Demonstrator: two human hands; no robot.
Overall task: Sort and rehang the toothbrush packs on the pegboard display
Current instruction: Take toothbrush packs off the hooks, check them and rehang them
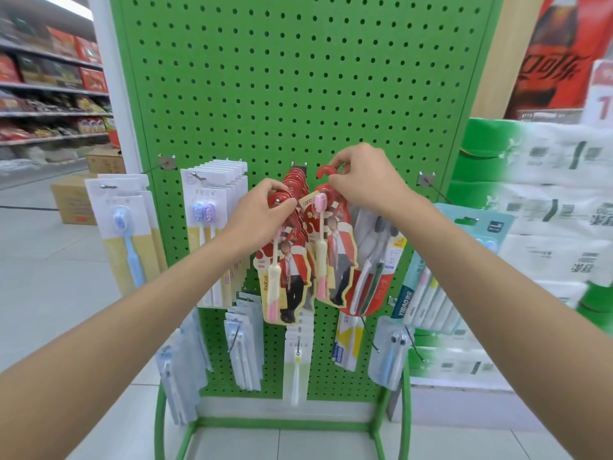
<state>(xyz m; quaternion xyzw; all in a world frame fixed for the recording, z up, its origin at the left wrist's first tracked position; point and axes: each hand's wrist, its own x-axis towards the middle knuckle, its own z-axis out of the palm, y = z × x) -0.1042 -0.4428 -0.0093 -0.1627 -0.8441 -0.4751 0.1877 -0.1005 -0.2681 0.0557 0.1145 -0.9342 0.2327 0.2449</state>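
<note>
A: Gripping what, the left hand (262,210)?
B: Fingers curled on the red packs (292,263) hanging on the green pegboard (298,78). The right hand (361,177) pinches the hook tab (326,171) of another red pack (336,257), just beside them.

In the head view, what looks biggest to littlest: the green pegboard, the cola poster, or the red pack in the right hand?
1. green pegboard
2. cola poster, farther away
3. red pack the right hand pinches

both arms raised, hands (262,210) (361,175) pinching
</note>
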